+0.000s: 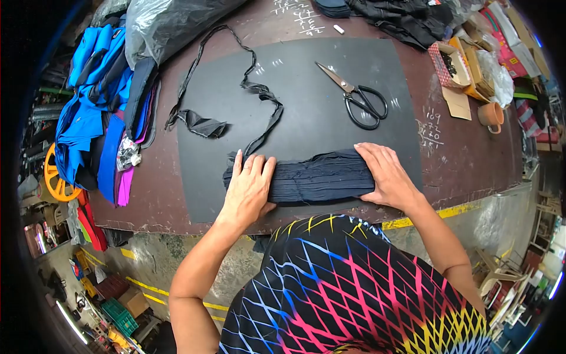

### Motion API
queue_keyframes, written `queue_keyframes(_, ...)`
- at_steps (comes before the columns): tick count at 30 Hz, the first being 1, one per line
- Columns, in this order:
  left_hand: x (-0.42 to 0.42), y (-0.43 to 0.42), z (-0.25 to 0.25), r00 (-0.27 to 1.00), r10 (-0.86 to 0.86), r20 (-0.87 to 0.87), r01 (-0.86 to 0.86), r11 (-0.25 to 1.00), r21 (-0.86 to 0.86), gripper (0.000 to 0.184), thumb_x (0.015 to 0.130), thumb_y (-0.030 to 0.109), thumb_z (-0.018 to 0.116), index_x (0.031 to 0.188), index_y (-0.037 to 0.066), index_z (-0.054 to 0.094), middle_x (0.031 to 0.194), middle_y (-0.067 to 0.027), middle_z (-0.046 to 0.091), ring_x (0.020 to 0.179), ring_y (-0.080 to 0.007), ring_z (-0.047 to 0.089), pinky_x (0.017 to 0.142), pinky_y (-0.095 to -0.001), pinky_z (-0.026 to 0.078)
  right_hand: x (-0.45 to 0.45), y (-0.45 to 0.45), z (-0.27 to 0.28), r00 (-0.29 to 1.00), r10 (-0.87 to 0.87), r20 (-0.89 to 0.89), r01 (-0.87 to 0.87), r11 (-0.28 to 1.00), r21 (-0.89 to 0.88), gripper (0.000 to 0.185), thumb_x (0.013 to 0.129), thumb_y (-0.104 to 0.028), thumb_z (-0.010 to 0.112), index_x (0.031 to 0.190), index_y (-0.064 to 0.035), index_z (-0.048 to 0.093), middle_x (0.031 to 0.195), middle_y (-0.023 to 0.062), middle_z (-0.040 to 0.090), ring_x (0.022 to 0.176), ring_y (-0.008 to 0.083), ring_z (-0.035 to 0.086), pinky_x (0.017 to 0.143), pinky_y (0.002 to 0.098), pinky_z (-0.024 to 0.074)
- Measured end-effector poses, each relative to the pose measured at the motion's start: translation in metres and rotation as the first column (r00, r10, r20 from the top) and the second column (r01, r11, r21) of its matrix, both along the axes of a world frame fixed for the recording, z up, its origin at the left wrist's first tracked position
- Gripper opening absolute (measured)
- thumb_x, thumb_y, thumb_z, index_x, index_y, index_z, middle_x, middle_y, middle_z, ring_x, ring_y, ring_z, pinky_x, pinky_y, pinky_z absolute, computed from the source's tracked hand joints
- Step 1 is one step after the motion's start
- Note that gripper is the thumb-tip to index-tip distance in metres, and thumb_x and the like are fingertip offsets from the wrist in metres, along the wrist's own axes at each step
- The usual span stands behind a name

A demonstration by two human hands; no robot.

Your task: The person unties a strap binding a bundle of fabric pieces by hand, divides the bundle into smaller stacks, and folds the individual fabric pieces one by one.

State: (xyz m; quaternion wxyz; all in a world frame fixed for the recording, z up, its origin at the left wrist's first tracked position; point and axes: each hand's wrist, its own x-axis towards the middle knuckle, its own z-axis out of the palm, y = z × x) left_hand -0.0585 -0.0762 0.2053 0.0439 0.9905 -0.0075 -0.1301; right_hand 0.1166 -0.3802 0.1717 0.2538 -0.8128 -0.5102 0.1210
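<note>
A bundle of dark navy fabric strips point(321, 177) lies lengthwise near the front of a black mat point(306, 71). My left hand point(250, 186) grips its left end, fingers over the top and thumb at the near edge. Around the right end, my right hand point(388, 177) is closed in the same way. A thin twisted black strip of cloth point(259, 88) loops over the mat beyond my left hand, and its near end reaches the bundle. Black-handled scissors point(356, 97) lie partly spread on the mat, beyond the bundle, blades pointing away to the left.
Blue fabric pieces point(94, 94) and a grey plastic bag point(171, 26) are piled at the left. Black cloth point(407, 20) lies at the back. On the right stand a small box of dark bits point(450, 66) and a brown mug point(490, 116). White chalk point(338, 29) rests behind the mat.
</note>
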Motion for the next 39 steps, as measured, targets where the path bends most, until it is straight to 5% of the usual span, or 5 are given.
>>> queue_keyframes(12,0.002,0.034,-0.001,0.985,0.036,-0.166,-0.062,0.986,-0.154,0.090,0.061,0.031,0.097,0.135,0.002,0.056,0.120,-0.0168,0.065,0.118,-0.0361,0.063,0.105,-0.0435,0.048,0.022,0.002,-0.013,0.996,0.004,-0.088,-0.003,1.000,0.004,0.081,0.061,-0.012,0.091,0.135,-0.0026,0.057,0.127,0.0126,0.064,0.119,0.0315,0.063,0.105,0.0431,0.0473)
queue_keyframes(15,0.009,0.045,0.009,0.959,0.053,-0.277,-0.140,0.943,-0.302,0.087,0.062,0.034,0.097,0.133,0.001,0.059,0.114,-0.0187,0.069,0.110,-0.0373,0.067,0.098,-0.0425,0.052,0.031,0.006,0.010,0.788,-0.050,-0.613,0.052,0.999,-0.014,0.065,0.073,-0.016,0.089,0.130,-0.0023,0.061,0.114,0.0089,0.070,0.103,0.0201,0.067,0.091,0.0345,0.0523)
queue_keyframes(24,0.039,0.098,-0.001,0.888,0.051,-0.457,-0.326,0.770,-0.549,0.088,0.062,0.033,0.099,0.133,0.000,0.061,0.110,-0.0187,0.074,0.102,-0.0279,0.071,0.094,-0.0389,0.055,0.058,0.050,0.008,0.490,-0.355,-0.796,0.221,0.934,-0.281,0.059,0.081,-0.023,0.087,0.125,0.0071,0.063,0.108,0.0097,0.071,0.099,0.0151,0.065,0.089,0.0307,0.0526)
queue_keyframes(27,0.050,0.129,0.003,0.928,0.079,-0.363,-0.282,0.787,-0.549,0.088,0.061,0.034,0.100,0.133,0.001,0.062,0.112,-0.0186,0.074,0.106,-0.0274,0.071,0.096,-0.0383,0.054,0.075,0.075,-0.010,0.657,-0.280,-0.700,0.281,0.953,-0.118,0.069,0.082,-0.030,0.088,0.135,0.0045,0.060,0.087,0.0021,0.068,0.074,0.0082,0.060,0.059,0.0253,0.0467)
queue_keyframes(39,0.063,0.152,-0.024,0.988,0.154,0.016,-0.144,0.952,-0.271,0.084,0.061,0.025,0.097,0.133,0.005,0.058,0.117,-0.0176,0.068,0.111,-0.0374,0.065,0.097,-0.0457,0.050,0.086,0.120,-0.029,0.932,-0.119,-0.343,0.177,0.974,0.143,0.069,0.075,-0.022,0.085,0.139,-0.0066,0.064,0.140,0.0192,0.060,0.129,0.0326,0.058,0.110,0.0438,0.0450)
